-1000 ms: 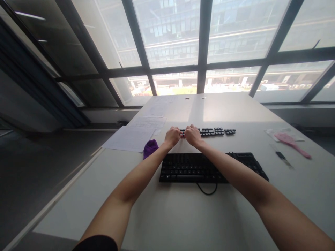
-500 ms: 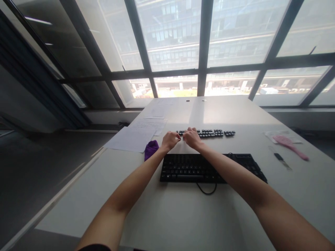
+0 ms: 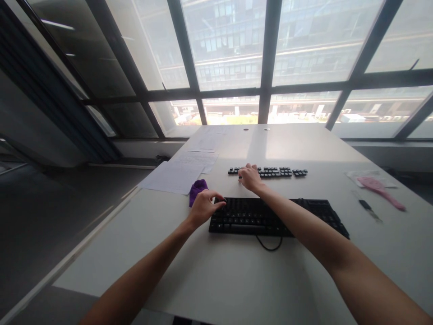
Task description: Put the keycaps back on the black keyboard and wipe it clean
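A black keyboard (image 3: 270, 216) lies across the middle of the white table (image 3: 237, 280). Beyond it sits a row of loose black keycaps (image 3: 280, 171). My left hand (image 3: 203, 207) hovers at the keyboard's upper left corner, thumb and fingertips pinched on a small dark keycap. My right hand (image 3: 249, 177) rests further back, fingers curled down on the left part of the keycap row; what they hold, if anything, is hidden.
A purple cloth (image 3: 197, 189) lies left of the keyboard, beside several paper sheets (image 3: 176, 176). At the right are a pink brush (image 3: 380, 186) and a small dark-handled tool (image 3: 368, 208). The keyboard's cable (image 3: 269, 246) loops toward me. Windows stand behind the table.
My left hand has drawn back from the keycap row to the keyboard's upper left corner. My right hand has stayed at the row.
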`<move>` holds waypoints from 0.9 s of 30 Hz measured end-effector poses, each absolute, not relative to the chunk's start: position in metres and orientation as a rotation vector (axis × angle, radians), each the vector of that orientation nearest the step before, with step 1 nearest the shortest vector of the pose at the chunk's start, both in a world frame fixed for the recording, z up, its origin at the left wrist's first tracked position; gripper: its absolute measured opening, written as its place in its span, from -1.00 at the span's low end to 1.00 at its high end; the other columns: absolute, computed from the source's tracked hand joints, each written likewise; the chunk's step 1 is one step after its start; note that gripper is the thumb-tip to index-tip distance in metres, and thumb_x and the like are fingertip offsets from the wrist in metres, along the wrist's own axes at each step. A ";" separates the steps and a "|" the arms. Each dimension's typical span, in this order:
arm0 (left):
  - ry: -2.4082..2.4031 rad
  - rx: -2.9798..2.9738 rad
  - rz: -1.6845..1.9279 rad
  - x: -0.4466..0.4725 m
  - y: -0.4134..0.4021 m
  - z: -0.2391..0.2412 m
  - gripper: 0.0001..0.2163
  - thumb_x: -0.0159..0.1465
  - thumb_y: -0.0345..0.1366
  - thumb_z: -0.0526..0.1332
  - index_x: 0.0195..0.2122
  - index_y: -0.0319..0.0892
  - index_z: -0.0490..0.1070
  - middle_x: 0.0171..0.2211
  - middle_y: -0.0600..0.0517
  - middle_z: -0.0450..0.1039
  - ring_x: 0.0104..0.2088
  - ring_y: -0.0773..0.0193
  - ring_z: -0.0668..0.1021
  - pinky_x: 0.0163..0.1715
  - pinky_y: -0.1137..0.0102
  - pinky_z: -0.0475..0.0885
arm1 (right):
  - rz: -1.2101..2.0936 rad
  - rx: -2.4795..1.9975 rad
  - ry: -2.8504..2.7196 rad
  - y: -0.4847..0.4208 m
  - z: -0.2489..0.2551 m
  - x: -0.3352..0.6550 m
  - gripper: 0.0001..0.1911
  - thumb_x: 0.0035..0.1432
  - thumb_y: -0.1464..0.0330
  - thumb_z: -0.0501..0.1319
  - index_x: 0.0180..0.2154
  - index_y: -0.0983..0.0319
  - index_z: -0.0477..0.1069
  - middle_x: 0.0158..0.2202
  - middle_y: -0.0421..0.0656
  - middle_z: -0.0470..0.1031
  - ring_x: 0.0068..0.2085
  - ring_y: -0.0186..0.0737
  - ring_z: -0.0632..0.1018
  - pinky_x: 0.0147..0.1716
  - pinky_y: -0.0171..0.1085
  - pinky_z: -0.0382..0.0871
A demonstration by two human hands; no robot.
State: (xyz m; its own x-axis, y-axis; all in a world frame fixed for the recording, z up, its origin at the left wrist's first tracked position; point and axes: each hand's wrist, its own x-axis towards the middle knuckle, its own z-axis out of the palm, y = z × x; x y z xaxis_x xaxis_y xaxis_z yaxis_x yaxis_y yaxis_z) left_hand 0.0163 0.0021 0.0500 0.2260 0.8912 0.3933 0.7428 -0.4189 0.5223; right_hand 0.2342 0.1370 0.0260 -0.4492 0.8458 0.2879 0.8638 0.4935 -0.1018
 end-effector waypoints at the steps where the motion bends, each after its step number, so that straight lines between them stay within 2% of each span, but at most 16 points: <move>1: 1.528 2.267 0.971 0.017 -0.001 0.050 -0.89 0.15 -0.19 0.42 -0.34 -0.09 0.64 -0.38 0.04 0.62 -0.39 0.21 0.51 -0.36 0.32 0.41 | -0.082 -1.438 -2.445 0.137 0.026 0.233 -0.86 0.21 0.41 0.23 -0.24 0.25 0.57 -0.14 0.05 0.60 -0.01 0.04 0.37 -0.03 -0.08 0.03; 5: 1.459 2.217 1.001 0.021 -0.009 0.049 -0.91 0.17 -0.22 0.41 -0.33 -0.08 0.64 -0.33 0.01 0.65 -0.32 0.17 0.55 -0.30 0.28 0.45 | -0.062 -1.435 -2.437 0.135 0.030 0.226 -0.81 0.22 0.48 0.17 -0.29 0.27 0.58 -0.18 0.08 0.60 -0.03 0.03 0.38 -0.02 -0.07 0.02; 9: 1.401 2.136 0.994 0.023 -0.012 0.046 -0.92 0.17 -0.25 0.40 -0.31 -0.05 0.66 -0.28 0.01 0.67 -0.23 0.13 0.61 -0.20 0.25 0.50 | -0.027 -1.426 -2.377 0.121 0.036 0.220 -0.77 0.29 0.44 0.12 -0.24 0.24 0.57 -0.16 0.02 0.61 -0.04 0.00 0.41 -0.02 -0.09 0.06; 13: 1.362 2.084 0.955 0.024 -0.012 0.040 -0.93 0.16 -0.30 0.40 -0.33 -0.04 0.68 -0.27 0.04 0.67 -0.20 0.14 0.63 -0.13 0.26 0.51 | 0.252 -1.343 -2.131 0.084 0.036 0.218 -0.88 0.23 0.35 0.26 -0.28 0.19 0.59 -0.25 -0.10 0.62 -0.10 -0.07 0.48 -0.04 -0.15 0.18; 19: 1.358 2.091 0.939 0.025 -0.010 0.033 -0.91 0.18 -0.34 0.38 -0.32 -0.03 0.68 -0.26 0.06 0.67 -0.19 0.15 0.63 -0.07 0.25 0.47 | 0.597 -1.212 -1.989 0.021 0.028 0.226 -0.93 0.12 0.43 0.34 -0.38 0.19 0.61 -0.39 -0.16 0.61 -0.26 -0.17 0.54 -0.17 -0.25 0.31; 27: 1.387 2.093 0.952 0.028 -0.016 0.036 -0.93 0.16 -0.34 0.38 -0.37 -0.05 0.67 -0.27 0.03 0.66 -0.19 0.12 0.62 -0.01 0.18 0.44 | 0.645 -1.169 -2.018 -0.001 0.020 0.230 -0.91 0.12 0.47 0.35 -0.36 0.18 0.61 -0.36 -0.17 0.64 -0.20 -0.13 0.54 -0.10 -0.23 0.33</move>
